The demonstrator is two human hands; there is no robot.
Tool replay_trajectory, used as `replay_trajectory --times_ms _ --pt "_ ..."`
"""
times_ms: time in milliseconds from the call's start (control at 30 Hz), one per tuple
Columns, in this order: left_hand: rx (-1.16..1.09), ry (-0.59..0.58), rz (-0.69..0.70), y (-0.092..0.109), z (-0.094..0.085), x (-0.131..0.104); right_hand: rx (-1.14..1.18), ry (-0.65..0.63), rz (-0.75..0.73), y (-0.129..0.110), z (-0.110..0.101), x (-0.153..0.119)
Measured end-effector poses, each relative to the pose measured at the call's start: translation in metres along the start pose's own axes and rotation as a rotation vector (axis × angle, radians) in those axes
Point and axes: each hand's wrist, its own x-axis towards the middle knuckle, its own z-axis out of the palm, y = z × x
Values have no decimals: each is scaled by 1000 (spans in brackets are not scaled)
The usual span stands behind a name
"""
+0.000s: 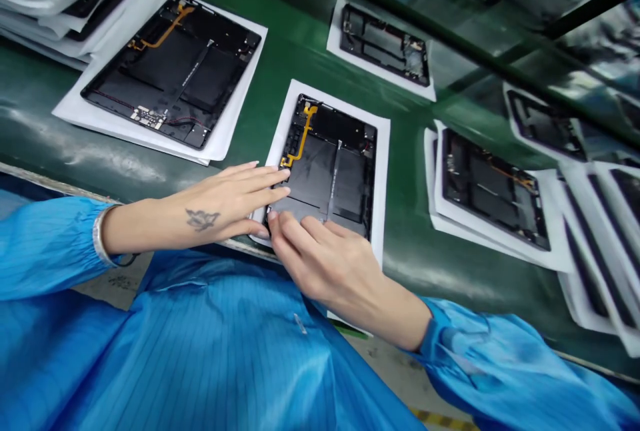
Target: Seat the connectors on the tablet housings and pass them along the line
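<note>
An opened tablet housing (315, 174) lies in front of me on a white foam sheet (381, 184) at the bench edge. Its inside shows black battery cells, an orange flex cable (305, 137) and a pale strip down the middle. My left hand (235, 201) rests with fingers stretched over the housing's left edge. My right hand (325, 254) is at the near left corner, thumb and index finger pinched together. Whatever may be between those fingertips is hidden. The right hand also covers the near end of the housing.
To the left, another opened tablet (173, 71) lies on white sheets beside a tall stack of wrapped ones (65, 7). More opened tablets lie at the back (385, 44) and on the right (495, 187). A dark rail (450, 37) crosses behind the green bench (280, 51).
</note>
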Motion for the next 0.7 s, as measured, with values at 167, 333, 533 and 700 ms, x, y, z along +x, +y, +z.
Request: replay_trajectory --times_ms 167,333,533,700 --pt "4 27 13 -1 4 -1 -83 -17 -47 -3 1 -1" --pt "25 28 37 -2 0 -1 -28 12 15 -5 2 -1" --pt "-30 -2 43 -6 -3 -1 -105 11 7 -8 5 -1" --pt "10 35 12 0 -6 -7 58 144 138 -1 15 -11"
